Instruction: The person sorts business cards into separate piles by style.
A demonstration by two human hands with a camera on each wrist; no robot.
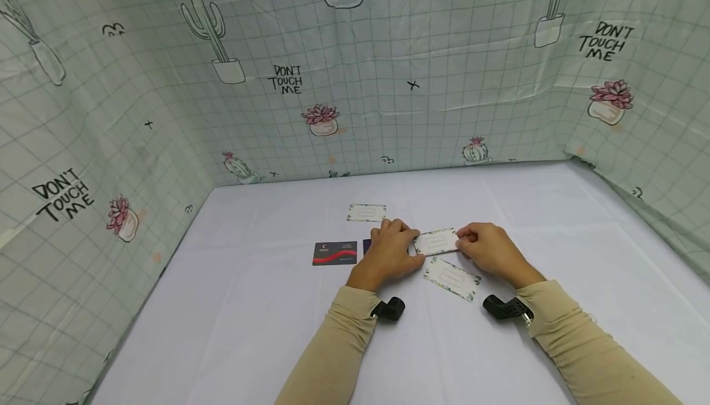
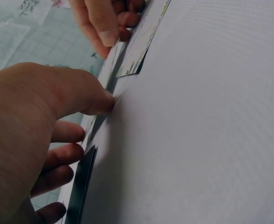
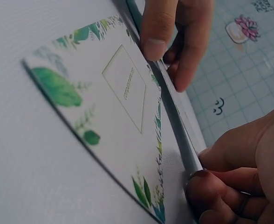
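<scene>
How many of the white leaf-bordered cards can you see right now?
3: far card lying flat, held card between left hand and right hand, near card. Others may hide beneath the hands.

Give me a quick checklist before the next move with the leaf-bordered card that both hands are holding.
1. Left hand grips the held card at its left end: ok.
2. Right hand pinches its right end: ok.
3. Held card lifted off the table: cannot tell.
4. Near card lies flat, apart from the held one: ok.
5. Far card and dark card untouched: ok.
6. Stack under the left hand squared: cannot tell.
</scene>
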